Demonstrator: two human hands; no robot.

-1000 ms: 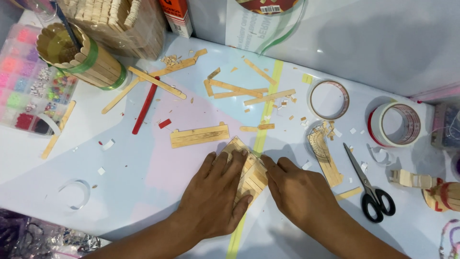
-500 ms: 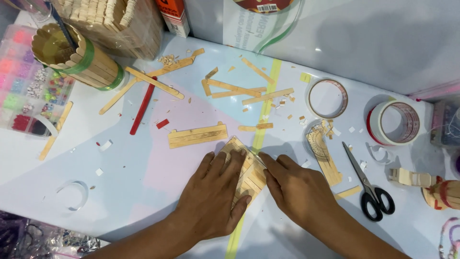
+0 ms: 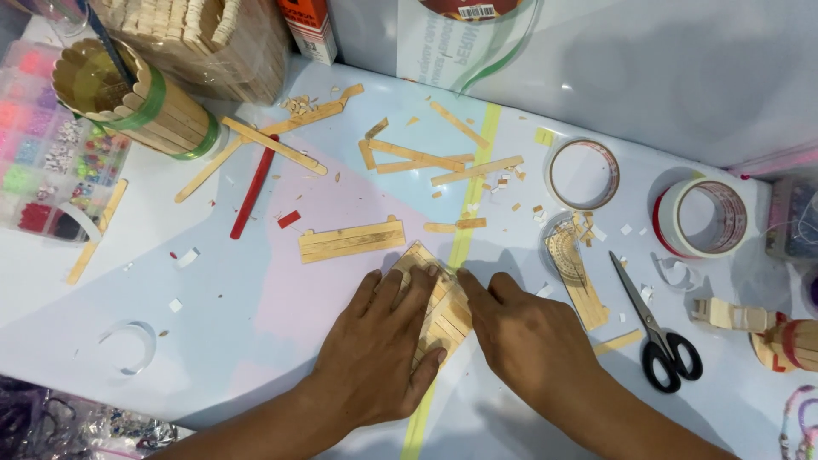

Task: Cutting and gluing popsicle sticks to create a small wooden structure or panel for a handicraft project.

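Observation:
My left hand (image 3: 379,349) lies flat, palm down, on a small panel of glued wooden craft sticks (image 3: 443,311) near the table's front. My right hand (image 3: 528,341) presses the same panel from its right side, fingers together and pointing up-left. Only the panel's top corner and middle strip show between the hands. A second stick panel (image 3: 351,239) lies flat just above the left hand. Loose wooden sticks (image 3: 417,158) lie scattered farther back.
Black-handled scissors (image 3: 656,328) and a protractor (image 3: 569,255) lie right of my hands. Two tape rolls (image 3: 583,175) (image 3: 700,218) sit at the right. A stick-clad cup (image 3: 128,100) and a bead box (image 3: 43,162) stand at the left, and a red stick (image 3: 254,198) lies near them.
Both hands stay pressed on the stick panel; the view has shifted only slightly.

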